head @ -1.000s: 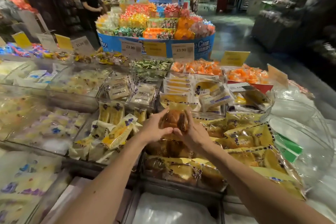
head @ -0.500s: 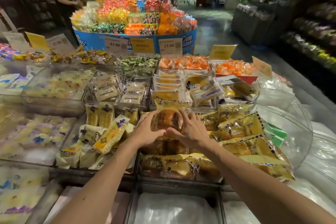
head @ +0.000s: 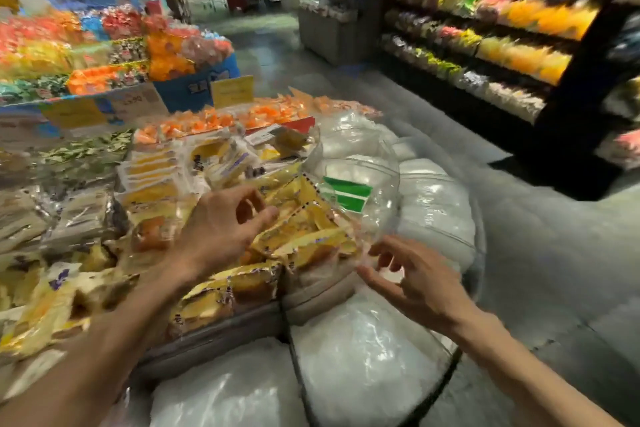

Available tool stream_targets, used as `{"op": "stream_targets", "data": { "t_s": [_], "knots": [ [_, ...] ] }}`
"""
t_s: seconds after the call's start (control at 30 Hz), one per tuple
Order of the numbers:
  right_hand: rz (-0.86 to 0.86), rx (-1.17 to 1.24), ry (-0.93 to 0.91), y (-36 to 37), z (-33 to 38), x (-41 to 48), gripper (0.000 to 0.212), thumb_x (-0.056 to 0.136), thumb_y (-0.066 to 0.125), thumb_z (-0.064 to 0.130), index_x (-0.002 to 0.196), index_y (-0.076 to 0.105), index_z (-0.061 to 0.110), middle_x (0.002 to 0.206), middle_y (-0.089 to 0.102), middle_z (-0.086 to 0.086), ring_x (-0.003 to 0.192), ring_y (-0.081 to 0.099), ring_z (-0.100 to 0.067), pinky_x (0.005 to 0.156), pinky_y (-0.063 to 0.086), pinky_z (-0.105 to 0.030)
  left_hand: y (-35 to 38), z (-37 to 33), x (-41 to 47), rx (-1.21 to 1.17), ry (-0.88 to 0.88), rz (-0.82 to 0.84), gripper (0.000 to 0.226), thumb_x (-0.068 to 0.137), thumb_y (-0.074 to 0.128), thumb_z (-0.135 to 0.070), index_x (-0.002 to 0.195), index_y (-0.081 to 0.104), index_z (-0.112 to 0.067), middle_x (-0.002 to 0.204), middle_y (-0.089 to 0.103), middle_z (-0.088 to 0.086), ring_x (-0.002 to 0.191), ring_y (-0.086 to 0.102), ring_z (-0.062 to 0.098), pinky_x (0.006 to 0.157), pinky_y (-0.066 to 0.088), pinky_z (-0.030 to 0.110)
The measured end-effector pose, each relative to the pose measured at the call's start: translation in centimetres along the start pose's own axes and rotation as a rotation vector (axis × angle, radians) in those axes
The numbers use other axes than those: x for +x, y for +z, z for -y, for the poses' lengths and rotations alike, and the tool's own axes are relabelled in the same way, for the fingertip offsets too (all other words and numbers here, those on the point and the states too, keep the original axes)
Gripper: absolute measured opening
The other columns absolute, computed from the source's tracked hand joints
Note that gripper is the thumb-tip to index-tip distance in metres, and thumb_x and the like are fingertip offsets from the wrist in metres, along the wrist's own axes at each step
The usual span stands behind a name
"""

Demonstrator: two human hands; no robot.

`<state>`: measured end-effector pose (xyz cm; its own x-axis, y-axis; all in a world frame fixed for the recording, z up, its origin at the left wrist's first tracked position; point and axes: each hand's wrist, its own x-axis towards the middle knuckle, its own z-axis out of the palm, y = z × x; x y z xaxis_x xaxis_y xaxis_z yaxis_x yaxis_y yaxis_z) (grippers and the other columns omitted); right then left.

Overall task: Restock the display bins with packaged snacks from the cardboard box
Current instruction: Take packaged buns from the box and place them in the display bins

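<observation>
1. Along the display's left edge: blurred clear plastic display bins point(head: 214, 333), packed with pale and yellow wrapped snacks.
2. Near the display's middle: a clear-wrapped brown bun packet point(head: 152, 232), lying in its bin just left of the left hand point(head: 221, 229).
3. Over the yellow foil cake packets point(head: 304, 236): that left hand, fingers loosely curled, grasping nothing.
4. Toward the display's right edge: a crumpled clear plastic bag point(head: 346, 191) with a green label, beside the yellow packets.
5. Just off the display's right edge: the right hand point(head: 419, 284), released, fingers spread, empty, above white plastic-covered bundles point(head: 433, 211).
6. Far right: dark shelving point(head: 568, 87) of blurred yellow and orange packs.
</observation>
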<state>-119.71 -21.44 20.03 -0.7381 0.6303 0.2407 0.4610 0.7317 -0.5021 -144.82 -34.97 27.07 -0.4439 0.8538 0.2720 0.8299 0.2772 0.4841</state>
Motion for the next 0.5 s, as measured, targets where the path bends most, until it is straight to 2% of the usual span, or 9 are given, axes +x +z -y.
{"op": "stream_targets", "data": {
  "t_s": [0.07, 0.17, 0.27, 0.33, 0.43, 0.5],
  "knots": [
    [-0.077, -0.037, 0.139, -3.3, -4.7, -6.1, 0.054, 0.079, 0.043, 0.075, 0.100, 0.066, 0.032, 0.086, 0.063, 0.016, 0.079, 0.060, -0.009, 0.073, 0.051, -0.034, 3.6, -7.1, 0.0, -0.055, 0.159, 0.056, 0.018, 0.086, 0.068, -0.046, 0.082, 0.062, -0.029, 0.074, 0.062, -0.014, 0.066, 0.058, -0.001, 0.054, 0.044, 0.013],
    [-0.260, -0.049, 0.325, -7.7, -11.7, -15.4, 0.043, 0.080, 0.054, 0.068, 0.098, 0.069, 0.032, 0.080, 0.065, 0.016, 0.077, 0.066, -0.013, 0.073, 0.056, -0.038, 10.9, -18.1, -1.0, -0.186, 0.353, 0.192, 0.032, 0.083, 0.066, -0.063, 0.079, 0.066, -0.031, 0.064, 0.063, -0.012, 0.060, 0.059, 0.005, 0.054, 0.044, 0.020],
    [-0.436, -0.061, 0.557, -12.1, -17.8, -24.7, 0.045, 0.081, 0.055, 0.065, 0.103, 0.069, 0.028, 0.074, 0.067, 0.014, 0.073, 0.069, -0.015, 0.071, 0.056, -0.040, 19.7, -29.3, -3.1, -0.317, 0.498, 0.433, 0.029, 0.084, 0.068, -0.056, 0.078, 0.065, -0.028, 0.066, 0.062, -0.012, 0.058, 0.058, 0.006, 0.055, 0.044, 0.019],
    [-0.528, -0.145, 0.674, -14.8, -21.8, -31.1, 0.042, 0.081, 0.055, 0.062, 0.099, 0.069, 0.027, 0.072, 0.067, 0.013, 0.071, 0.068, -0.015, 0.067, 0.053, -0.038, 25.8, -36.8, -5.2, -0.352, 0.601, 0.558, 0.022, 0.084, 0.072, -0.048, 0.077, 0.065, -0.028, 0.066, 0.063, -0.013, 0.058, 0.058, 0.004, 0.056, 0.044, 0.018],
    [-0.605, -0.192, 0.899, -18.7, -27.4, -40.1, 0.042, 0.083, 0.051, 0.060, 0.098, 0.070, 0.026, 0.083, 0.070, 0.012, 0.078, 0.068, -0.016, 0.072, 0.051, -0.038, 34.8, -46.9, -8.6, -0.340, 0.728, 0.722, 0.019, 0.083, 0.075, -0.043, 0.079, 0.065, -0.027, 0.075, 0.064, -0.022, 0.064, 0.059, -0.002, 0.059, 0.042, 0.014],
    [-0.632, -0.187, 1.062, -20.4, -31.0, -45.8, 0.046, 0.084, 0.047, 0.061, 0.100, 0.070, 0.024, 0.091, 0.071, 0.009, 0.086, 0.068, -0.019, 0.077, 0.053, -0.040, 40.9, -52.5, -11.2, -0.335, 0.778, 0.843, 0.018, 0.085, 0.075, -0.039, 0.083, 0.067, -0.024, 0.070, 0.065, -0.015, 0.066, 0.059, -0.002, 0.063, 0.046, 0.019]
  ]
}}
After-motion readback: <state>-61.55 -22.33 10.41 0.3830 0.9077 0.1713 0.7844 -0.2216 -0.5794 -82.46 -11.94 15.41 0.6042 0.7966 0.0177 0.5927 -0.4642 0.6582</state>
